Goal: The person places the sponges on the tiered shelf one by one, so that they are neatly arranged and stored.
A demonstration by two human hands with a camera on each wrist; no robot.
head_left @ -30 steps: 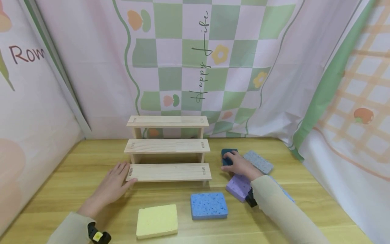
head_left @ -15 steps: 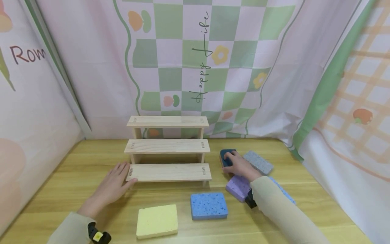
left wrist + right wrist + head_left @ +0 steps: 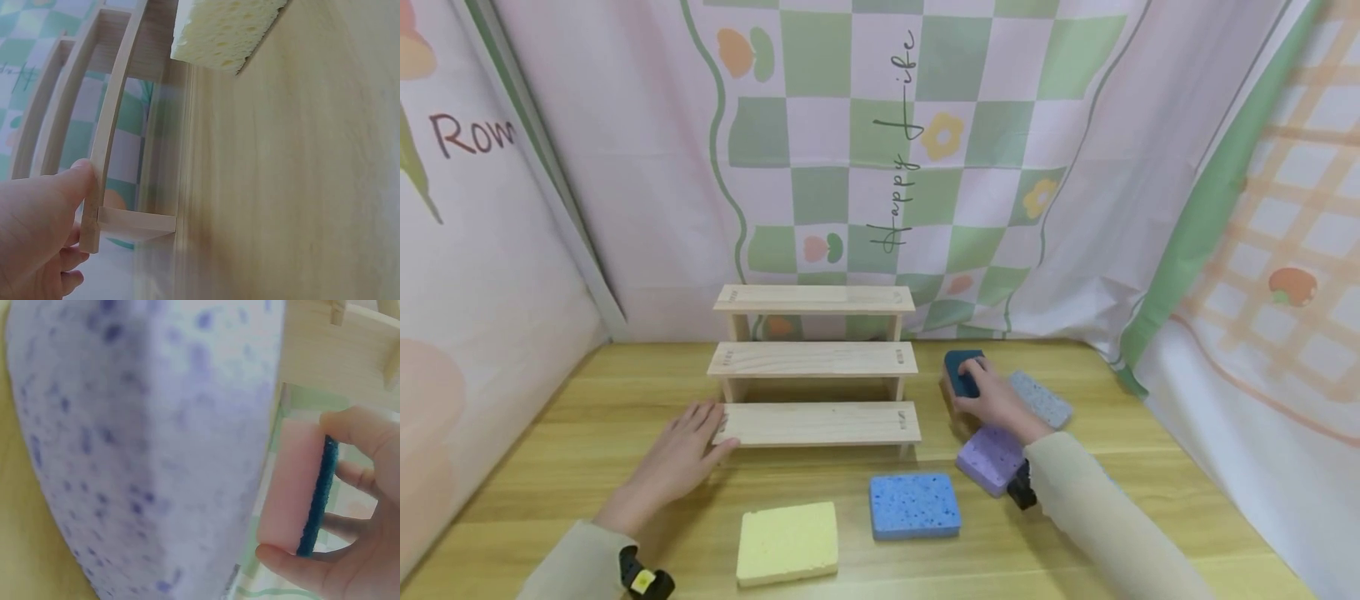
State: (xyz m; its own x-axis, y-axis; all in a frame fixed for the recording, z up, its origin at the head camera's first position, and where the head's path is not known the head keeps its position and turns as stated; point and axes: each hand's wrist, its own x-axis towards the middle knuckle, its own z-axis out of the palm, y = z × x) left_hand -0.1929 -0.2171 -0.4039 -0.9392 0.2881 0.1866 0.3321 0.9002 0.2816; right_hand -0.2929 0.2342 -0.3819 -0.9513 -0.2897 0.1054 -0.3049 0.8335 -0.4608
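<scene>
Landmark: wooden step rack [image 3: 815,364].

Nearest the camera, yellow sponge [image 3: 786,544] and blue sponge [image 3: 914,505] lie flat in front of the rack, apart from both hands. Purple sponge [image 3: 992,459] sits front-right, just under the right wrist.

Left hand [image 3: 679,460]: fingers straight, resting on the rack's bottom-left end, thumb against the lowest board.

Right hand [image 3: 996,402]: fingers and thumb curled round the teal-and-pink scrub sponge [image 3: 961,371], right of the rack's middle step. Grey sponge [image 3: 1040,398] just beyond the hand.

Open tabletop [image 3: 587,392] left of the rack; curtain closes the far side.

Versus 0.5 s ago: scrub sponge sits higher and tilted up, no longer flat.
</scene>
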